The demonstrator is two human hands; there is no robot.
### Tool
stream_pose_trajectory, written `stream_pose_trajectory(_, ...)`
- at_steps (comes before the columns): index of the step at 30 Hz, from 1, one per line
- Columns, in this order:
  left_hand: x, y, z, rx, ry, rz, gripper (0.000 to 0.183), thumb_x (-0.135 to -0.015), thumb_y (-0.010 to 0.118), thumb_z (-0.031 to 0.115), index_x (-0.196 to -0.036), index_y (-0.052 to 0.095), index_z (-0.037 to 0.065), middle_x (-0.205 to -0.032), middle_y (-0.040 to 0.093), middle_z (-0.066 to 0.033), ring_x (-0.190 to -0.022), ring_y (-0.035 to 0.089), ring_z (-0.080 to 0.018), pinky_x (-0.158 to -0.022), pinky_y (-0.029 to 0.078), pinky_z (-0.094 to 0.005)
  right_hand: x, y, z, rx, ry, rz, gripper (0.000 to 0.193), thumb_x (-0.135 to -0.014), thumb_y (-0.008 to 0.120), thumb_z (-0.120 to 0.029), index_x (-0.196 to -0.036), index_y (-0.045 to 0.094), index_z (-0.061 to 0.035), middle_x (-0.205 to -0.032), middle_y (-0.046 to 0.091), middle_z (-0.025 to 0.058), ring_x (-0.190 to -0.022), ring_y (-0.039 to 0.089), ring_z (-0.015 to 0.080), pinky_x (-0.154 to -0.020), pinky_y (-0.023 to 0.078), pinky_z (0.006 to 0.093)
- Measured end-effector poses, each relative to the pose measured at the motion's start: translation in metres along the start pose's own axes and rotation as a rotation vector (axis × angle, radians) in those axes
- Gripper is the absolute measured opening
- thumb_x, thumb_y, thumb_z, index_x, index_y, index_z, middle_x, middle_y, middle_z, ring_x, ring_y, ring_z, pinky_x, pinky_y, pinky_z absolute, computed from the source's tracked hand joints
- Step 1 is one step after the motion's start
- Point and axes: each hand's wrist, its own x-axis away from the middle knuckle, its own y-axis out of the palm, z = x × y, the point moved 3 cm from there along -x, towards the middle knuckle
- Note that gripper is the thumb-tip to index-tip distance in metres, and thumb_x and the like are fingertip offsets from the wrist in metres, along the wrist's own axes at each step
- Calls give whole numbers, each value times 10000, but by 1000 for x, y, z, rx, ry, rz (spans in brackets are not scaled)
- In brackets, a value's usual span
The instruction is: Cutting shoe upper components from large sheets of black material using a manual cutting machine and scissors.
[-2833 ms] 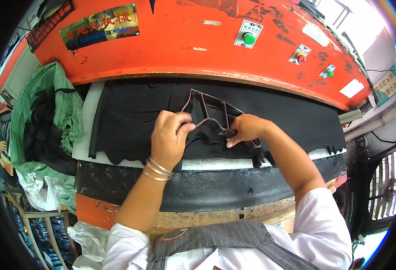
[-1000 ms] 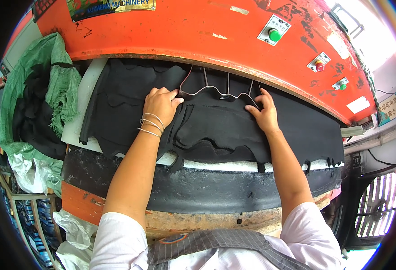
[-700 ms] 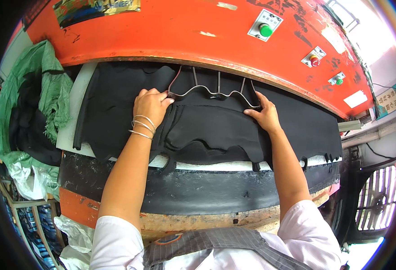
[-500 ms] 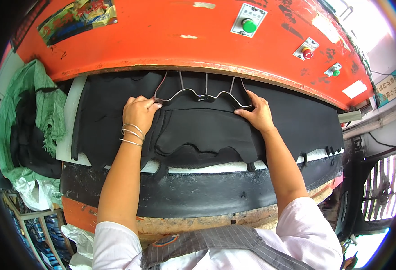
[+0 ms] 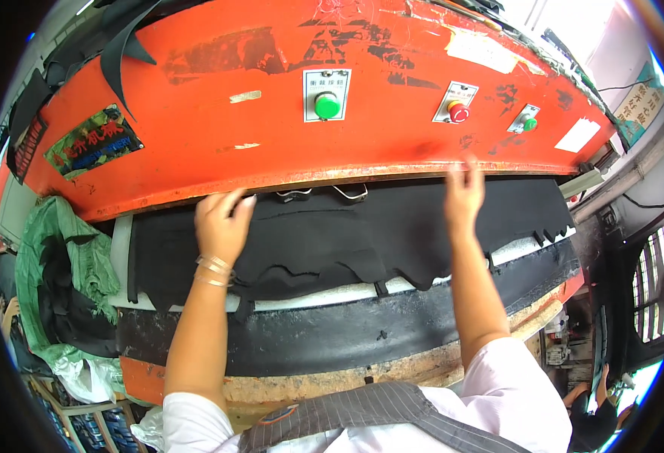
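My left hand (image 5: 222,225), with metal bangles at its wrist, is empty, its thumb and fingers apart. It is over the black sheet material (image 5: 301,234), close to the lower edge of the orange press head (image 5: 218,162); I cannot tell whether it touches that edge. My right hand (image 5: 464,200) is slightly blurred, raised in front of the same edge with fingers stretched apart and nothing in them. Between the hands, a curved metal cutting die (image 5: 352,195) lies on the sheet. Mostly hidden under the press head, it shows only its wavy near edge.
Green buttons (image 5: 326,106) (image 5: 529,124) and a red button (image 5: 459,112) sit on the press front. A dark, worn ledge (image 5: 392,328) runs along the near side. Left stands a green woven sack (image 5: 37,260) with black material. Another person's arm (image 5: 602,385) shows at lower right.
Both hands have let go of the cutting die and come apart from it. The die is now mostly under the press head. My view has tilted up and shows more of the press front.
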Motion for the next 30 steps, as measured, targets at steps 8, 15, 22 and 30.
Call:
stream_pose_trajectory(8, -126, 38, 170, 330, 235, -320, 291, -863, 622, 230, -687, 653, 1, -580, 616, -119, -531, 617, -211, -527, 471, -300, -181, -71, -29, 312, -191, 607, 674, -951, 416, -431, -1397, 270, 54, -1459, 194, 309, -1376, 185, 397, -1105, 187, 451)
stream_pose_trajectory(15, -52, 15, 154, 372, 130, -660, 387, -859, 619, 290, -580, 569, 26, -551, 555, -127, -486, 540, -252, -498, 426, -356, -100, -72, -61, 201, -375, 139, 686, -924, 496, -352, -1418, 225, 41, -1489, 157, 271, -1396, 158, 374, -1112, 152, 458)
stream_pose_trajectory(22, 148, -99, 143, 190, -269, -1044, 229, -822, 649, 313, -801, 711, 94, -774, 657, -104, -739, 635, -278, -678, 507, -370, 60, -55, -136, 62, -634, -535, 521, -790, 661, -307, -1204, 511, -29, -1219, 537, 164, -1166, 476, 317, -983, 319, 445)
stream_pose_trajectory(30, 193, -112, 165, -60, -228, -576, 263, -788, 637, 263, -954, 651, 59, -859, 620, -125, -868, 579, -334, -774, 454, -451, 209, 48, -252, -492, -730, -958, 334, -795, 683, -291, -1053, 603, -94, -1102, 591, 78, -1089, 536, 241, -930, 353, 448)
